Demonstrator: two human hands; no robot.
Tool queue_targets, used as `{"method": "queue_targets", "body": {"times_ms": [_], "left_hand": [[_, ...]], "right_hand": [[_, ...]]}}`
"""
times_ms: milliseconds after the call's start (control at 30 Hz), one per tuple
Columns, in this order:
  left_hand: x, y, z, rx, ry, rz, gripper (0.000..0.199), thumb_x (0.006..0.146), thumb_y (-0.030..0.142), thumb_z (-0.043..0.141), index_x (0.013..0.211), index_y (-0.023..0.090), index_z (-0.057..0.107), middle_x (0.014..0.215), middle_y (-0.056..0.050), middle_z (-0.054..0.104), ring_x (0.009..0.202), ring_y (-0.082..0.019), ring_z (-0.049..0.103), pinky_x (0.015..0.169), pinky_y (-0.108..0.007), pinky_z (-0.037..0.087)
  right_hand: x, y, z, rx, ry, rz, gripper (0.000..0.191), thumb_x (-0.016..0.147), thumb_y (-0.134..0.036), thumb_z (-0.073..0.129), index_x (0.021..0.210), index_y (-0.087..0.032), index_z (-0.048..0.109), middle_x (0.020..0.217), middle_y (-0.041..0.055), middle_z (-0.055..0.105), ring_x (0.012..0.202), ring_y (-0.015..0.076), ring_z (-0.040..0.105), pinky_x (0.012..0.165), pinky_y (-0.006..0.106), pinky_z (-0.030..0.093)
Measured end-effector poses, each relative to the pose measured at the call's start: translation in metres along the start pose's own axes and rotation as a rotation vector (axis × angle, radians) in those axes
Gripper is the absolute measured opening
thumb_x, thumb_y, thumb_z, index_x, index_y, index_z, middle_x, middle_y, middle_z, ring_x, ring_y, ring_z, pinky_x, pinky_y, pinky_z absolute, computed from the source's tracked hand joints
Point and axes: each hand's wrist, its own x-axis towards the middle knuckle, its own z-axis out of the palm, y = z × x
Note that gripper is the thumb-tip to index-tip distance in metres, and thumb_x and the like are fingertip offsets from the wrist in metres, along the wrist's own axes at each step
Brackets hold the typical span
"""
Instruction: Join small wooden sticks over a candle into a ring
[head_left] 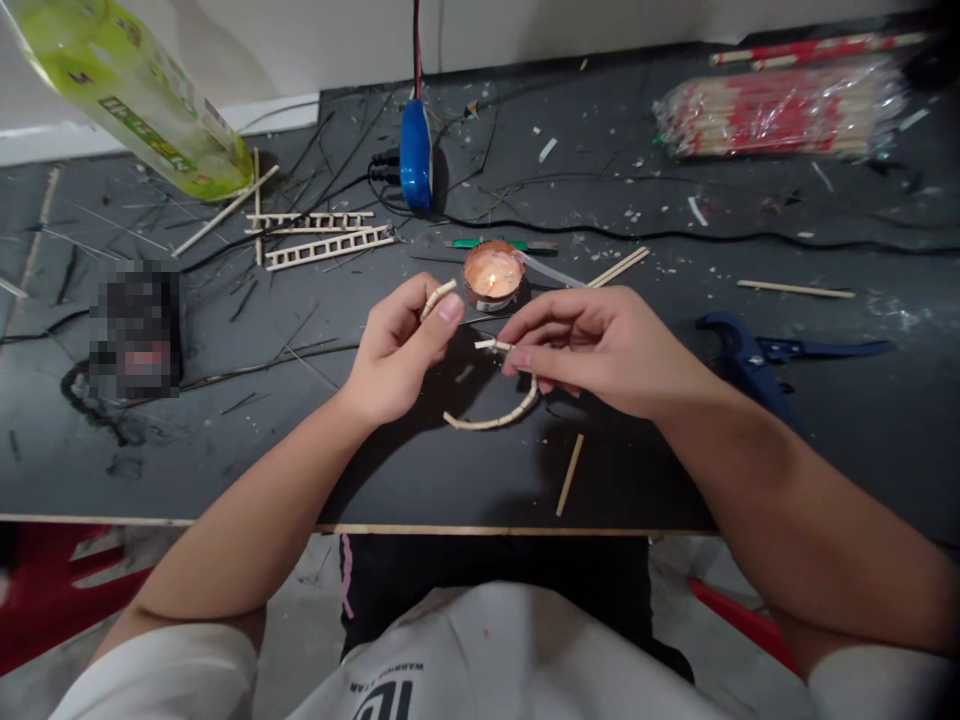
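My left hand (405, 350) is closed, thumb pressed over a short, slightly bent wooden stick piece (437, 296). Just to its right, my right hand (600, 345) pinches a curved strip of short jointed wooden segments (499, 424). The strip loops below my right fingers, and its pale upper end sticks out towards my left hand; part of it is hidden behind the fingers. The two hands are apart, above the dark table. Beyond them, a small round bowl (471, 285) holds a lit flame.
Ladder-like stick frames (330, 246) lie left of a blue device (415, 155) with cables. A green-labelled bottle (161, 120) stands back left. Blue cutters (739, 350), a loose stick (570, 475) and wrapped stick bundle (780, 112) are on the right. A green-handled tool (466, 243) lies behind the bowl.
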Motion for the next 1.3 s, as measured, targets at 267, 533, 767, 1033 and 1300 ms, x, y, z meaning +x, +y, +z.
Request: {"method": "queue_targets", "body": {"times_ms": [267,533,767,1033,1300], "left_hand": [[-0.009,0.006,0.002,0.211,0.050,0.213,0.028,0.077,0.033,0.090,0.101,0.025,0.078,0.062,0.003,0.042,0.052,-0.009,0.032,0.048,-0.025,0.029],[-0.013,0.006,0.006,0.467,0.109,0.395,0.014,0.084,0.028,0.085,0.098,0.030,0.086,0.067,0.000,0.071,0.049,-0.010,0.049,0.051,-0.027,0.041],[-0.011,0.002,0.007,0.521,0.074,0.541,0.015,0.084,0.021,0.085,0.099,0.025,0.086,0.079,-0.002,0.081,0.055,-0.009,0.064,0.056,-0.022,0.049],[-0.011,0.001,0.009,0.547,0.093,0.548,0.009,0.087,0.024,0.083,0.095,0.022,0.085,0.080,-0.003,0.082,0.056,-0.009,0.068,0.055,-0.020,0.050],[-0.013,0.001,0.011,0.524,0.100,0.505,0.008,0.088,0.023,0.082,0.095,0.021,0.085,0.071,-0.001,0.077,0.053,-0.008,0.063,0.053,-0.020,0.049]], "right_hand": [[0.001,0.002,-0.007,0.167,0.006,0.034,0.022,0.087,-0.035,0.081,0.101,-0.019,0.076,0.079,0.0033,0.078,0.049,0.0090,0.059,0.039,0.021,0.037],[0.002,0.003,-0.005,0.126,0.014,0.024,0.029,0.085,-0.039,0.081,0.105,-0.018,0.076,0.079,0.0044,0.078,0.048,0.0094,0.060,0.040,0.022,0.040],[-0.001,-0.004,0.002,0.101,0.133,-0.039,0.022,0.082,-0.037,0.086,0.092,-0.020,0.078,0.073,0.0025,0.077,0.054,0.0101,0.064,0.046,0.022,0.047],[-0.003,-0.003,0.007,0.041,0.186,-0.040,0.020,0.081,-0.039,0.086,0.089,-0.022,0.079,0.071,0.0027,0.076,0.057,0.0128,0.065,0.051,0.027,0.051],[-0.003,0.001,0.006,0.022,0.175,-0.059,0.010,0.084,-0.034,0.083,0.087,-0.024,0.080,0.072,0.0015,0.076,0.056,0.0112,0.062,0.051,0.027,0.046]]}}
